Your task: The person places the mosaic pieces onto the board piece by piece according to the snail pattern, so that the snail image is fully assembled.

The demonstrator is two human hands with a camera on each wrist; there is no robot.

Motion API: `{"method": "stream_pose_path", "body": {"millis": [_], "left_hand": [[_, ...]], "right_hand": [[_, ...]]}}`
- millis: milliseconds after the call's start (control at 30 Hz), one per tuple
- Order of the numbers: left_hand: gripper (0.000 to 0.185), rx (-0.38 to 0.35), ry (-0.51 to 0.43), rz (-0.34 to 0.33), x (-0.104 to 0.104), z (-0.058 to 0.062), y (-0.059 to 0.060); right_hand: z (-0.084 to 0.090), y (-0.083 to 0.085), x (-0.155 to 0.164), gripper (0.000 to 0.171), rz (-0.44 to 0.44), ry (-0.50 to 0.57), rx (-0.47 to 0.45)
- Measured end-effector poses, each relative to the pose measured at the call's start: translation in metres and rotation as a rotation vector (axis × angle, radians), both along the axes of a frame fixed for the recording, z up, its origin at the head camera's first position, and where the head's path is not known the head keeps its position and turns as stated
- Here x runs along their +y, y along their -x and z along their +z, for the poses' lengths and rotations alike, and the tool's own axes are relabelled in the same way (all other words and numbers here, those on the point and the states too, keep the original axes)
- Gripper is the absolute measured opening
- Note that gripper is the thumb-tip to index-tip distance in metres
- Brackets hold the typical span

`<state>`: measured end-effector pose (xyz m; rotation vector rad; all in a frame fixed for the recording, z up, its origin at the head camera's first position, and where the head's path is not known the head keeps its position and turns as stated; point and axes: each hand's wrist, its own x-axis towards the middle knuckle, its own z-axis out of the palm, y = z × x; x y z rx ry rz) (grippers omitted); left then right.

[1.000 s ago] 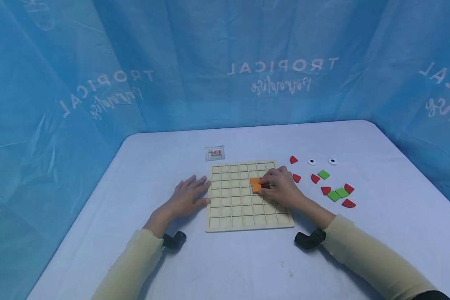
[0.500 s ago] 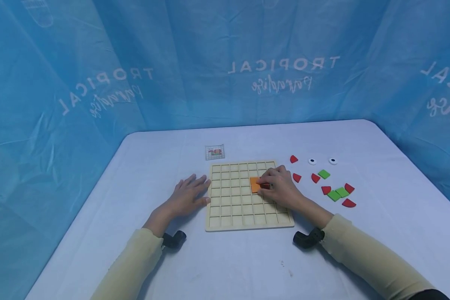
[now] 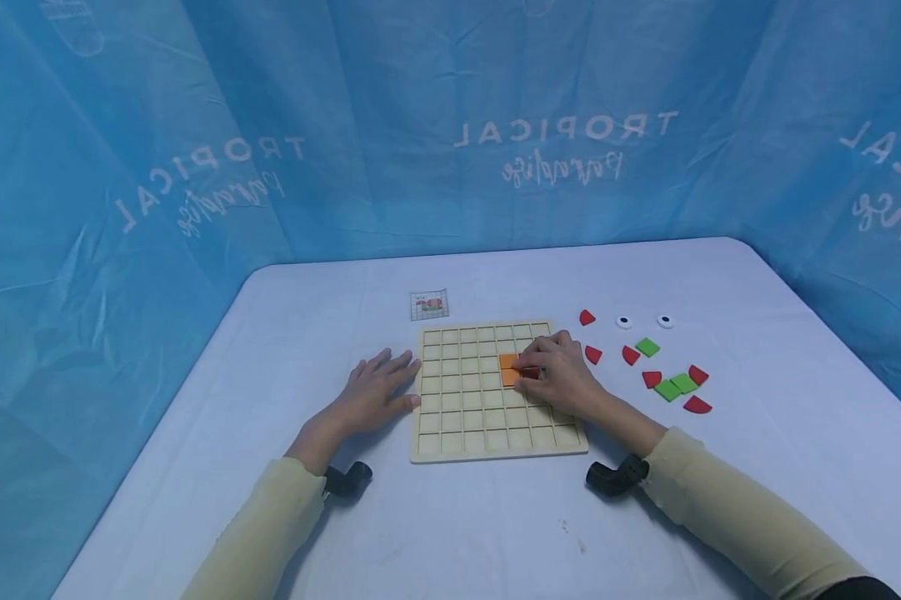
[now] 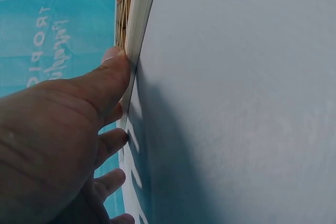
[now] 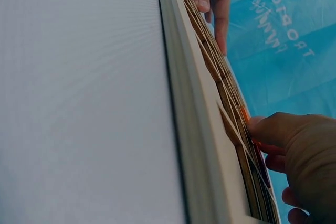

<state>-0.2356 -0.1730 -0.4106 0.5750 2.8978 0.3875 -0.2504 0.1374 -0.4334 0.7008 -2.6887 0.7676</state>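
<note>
A pale wooden grid board (image 3: 495, 423) lies on the table. Two orange square tiles, an upper orange tile (image 3: 508, 361) and a lower orange tile (image 3: 509, 378), sit in neighbouring cells right of the board's middle. With thumb and finger, my right hand (image 3: 566, 377) pinches the lower orange tile. Dark red (image 3: 530, 372) shows between those fingers, its shape mostly hidden. My left hand (image 3: 377, 390) has its fingers spread, thumb and fingertips against the board's left edge; in the left wrist view the thumb (image 4: 113, 77) touches that edge.
Right of the board lie several red quarter-round pieces (image 3: 698, 405), several green square tiles (image 3: 648, 347), and two eye discs (image 3: 666, 322). A small picture card (image 3: 429, 305) lies behind the board. A blue curtain (image 3: 450, 200) hangs behind the table.
The lower orange tile has shifted slightly left and straightened, lining up in its cell beneath the upper one. My right hand moved only a little with it; my left hand stayed in place.
</note>
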Motion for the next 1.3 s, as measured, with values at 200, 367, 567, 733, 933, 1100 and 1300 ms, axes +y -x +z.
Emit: {"method": "stream_pose_path", "body": {"millis": [200, 367, 567, 733, 933, 1100, 1300], "left_hand": [[0.063, 0.004, -0.005, -0.011, -0.001, 0.0, 0.0], [0.061, 0.022, -0.016, -0.018, -0.002, 0.0, -0.001], [0.061, 0.028, -0.023, -0.019, -0.003, 0.0, -0.001], [0.061, 0.017, -0.024, -0.014, -0.002, 0.001, -0.001], [0.061, 0.015, -0.022, -0.007, -0.001, 0.002, -0.002], [0.061, 0.013, -0.02, -0.005, -0.001, 0.002, -0.003], [0.061, 0.013, -0.028, -0.004, -0.001, 0.002, -0.002]], "right_hand": [[0.001, -0.001, 0.0, 0.024, 0.002, -0.007, 0.0], [0.001, -0.001, 0.0, 0.023, -0.006, -0.012, -0.011], [0.001, -0.002, 0.002, 0.024, -0.022, 0.019, 0.003], [0.004, -0.005, 0.016, 0.028, -0.093, 0.041, -0.03], [0.002, -0.003, 0.052, 0.035, -0.243, 0.004, -0.028], [0.001, -0.006, 0.086, 0.039, -0.355, -0.021, -0.008], [0.004, -0.011, 0.117, 0.04, -0.415, -0.038, -0.039]]}}
